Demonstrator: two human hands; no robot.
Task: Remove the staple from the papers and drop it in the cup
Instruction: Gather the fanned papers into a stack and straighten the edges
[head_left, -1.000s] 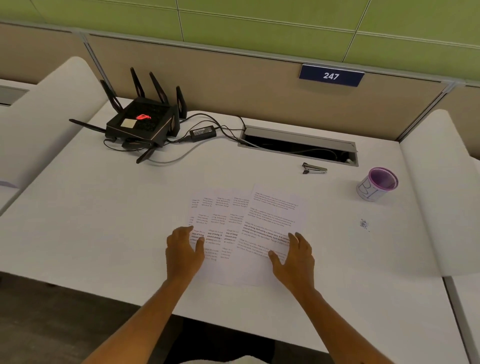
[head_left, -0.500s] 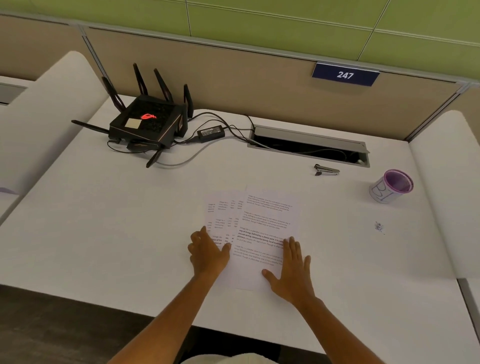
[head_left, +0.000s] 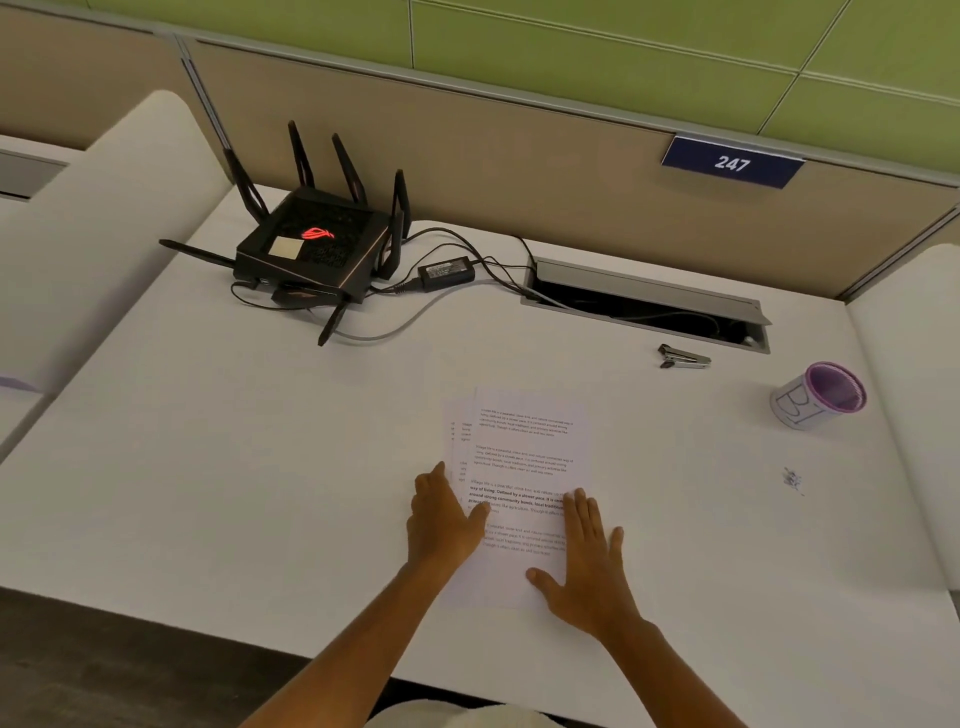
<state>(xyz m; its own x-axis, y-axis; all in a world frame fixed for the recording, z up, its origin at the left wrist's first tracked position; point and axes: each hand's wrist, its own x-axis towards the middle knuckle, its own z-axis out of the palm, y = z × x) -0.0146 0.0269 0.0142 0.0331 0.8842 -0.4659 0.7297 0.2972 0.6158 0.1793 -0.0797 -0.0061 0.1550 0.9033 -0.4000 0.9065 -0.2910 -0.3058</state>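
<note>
Several printed papers (head_left: 524, 452) lie stacked on the white desk (head_left: 260, 467), their left edges slightly staggered. My left hand (head_left: 441, 517) presses flat against the stack's left edge. My right hand (head_left: 589, 566) lies flat on its lower right corner. Neither hand holds anything. A metal staple remover (head_left: 683, 357) lies to the upper right of the papers. The purple-rimmed cup (head_left: 818, 396) lies tilted at the far right. A small heap of loose staples (head_left: 792, 479) sits below the cup. No staple shows on the papers.
A black router (head_left: 317, 249) with antennas stands at the back left, with a power adapter (head_left: 447, 271) and cables running into an open cable tray (head_left: 649, 306). White curved dividers bound the desk on both sides. The desk's front edge runs just below my hands.
The fanned-out sheets have been pushed together into a nearly aligned stack. My hands moved closer to each other, the left one sliding right against the paper edges.
</note>
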